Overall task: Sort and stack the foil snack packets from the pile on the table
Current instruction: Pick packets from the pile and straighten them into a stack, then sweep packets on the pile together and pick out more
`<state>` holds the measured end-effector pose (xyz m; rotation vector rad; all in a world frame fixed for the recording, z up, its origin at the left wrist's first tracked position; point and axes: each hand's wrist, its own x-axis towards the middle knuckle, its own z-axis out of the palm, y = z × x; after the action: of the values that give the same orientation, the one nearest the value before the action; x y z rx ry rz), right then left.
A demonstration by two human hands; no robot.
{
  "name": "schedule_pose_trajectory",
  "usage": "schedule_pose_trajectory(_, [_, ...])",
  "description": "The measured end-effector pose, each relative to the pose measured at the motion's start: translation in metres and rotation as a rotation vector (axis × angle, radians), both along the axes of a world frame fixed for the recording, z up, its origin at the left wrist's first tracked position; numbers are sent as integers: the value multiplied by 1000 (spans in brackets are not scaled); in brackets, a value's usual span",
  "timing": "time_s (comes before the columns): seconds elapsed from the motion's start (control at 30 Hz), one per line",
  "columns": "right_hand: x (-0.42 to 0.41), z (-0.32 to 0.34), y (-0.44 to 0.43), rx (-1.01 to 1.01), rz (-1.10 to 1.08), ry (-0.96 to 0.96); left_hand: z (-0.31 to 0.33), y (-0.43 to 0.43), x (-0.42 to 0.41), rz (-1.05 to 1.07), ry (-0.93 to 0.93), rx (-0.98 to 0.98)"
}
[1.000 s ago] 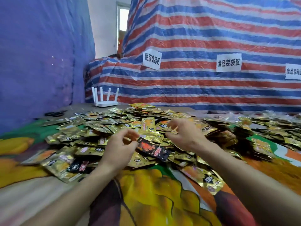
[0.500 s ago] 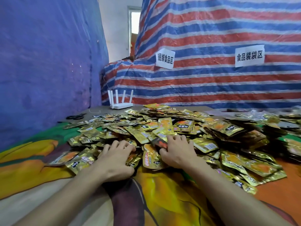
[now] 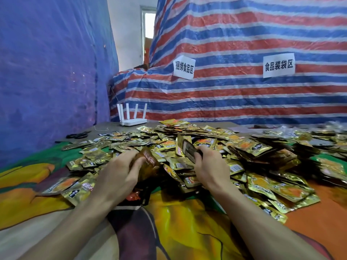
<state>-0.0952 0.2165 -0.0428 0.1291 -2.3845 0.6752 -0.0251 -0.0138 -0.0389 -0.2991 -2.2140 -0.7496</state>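
Observation:
A wide pile of gold foil snack packets (image 3: 234, 141) covers the middle of the table. At its near edge my left hand (image 3: 117, 177) grips a brown-gold packet (image 3: 148, 164), lifted and tilted above the pile. To its right, my right hand (image 3: 208, 166) holds a dark packet (image 3: 188, 150) upright, with a gold one close behind it. A red and black packet (image 3: 135, 197) lies on the cloth below my left hand. Neater overlapping packets (image 3: 262, 152) rest at the right of the pile.
The table wears a colourful printed cloth (image 3: 178, 222). A white router (image 3: 132, 119) with antennas stands at the back left, and black scissors (image 3: 78, 135) lie near it. A blue tarp wall is on the left; a striped tarp with paper signs (image 3: 278, 65) rises behind.
Both hands lay flat on the pile's near edge half a second ago. Now each has lifted a packet off it, the left a brown-gold one, the right a dark one.

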Motion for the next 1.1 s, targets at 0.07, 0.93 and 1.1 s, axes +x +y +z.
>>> schedule_pose_trajectory(0.07, [1, 2, 6, -127, 15, 25, 6, 1, 0, -31, 10, 154])
schedule_pose_trajectory(0.93, [19, 6, -3, -607, 587, -257, -2, 46, -39, -486, -88, 1126])
schedule_pose_trajectory(1.1, [30, 2, -18, -675, 685, -345, -2, 47, -36, -336, -12, 1184])
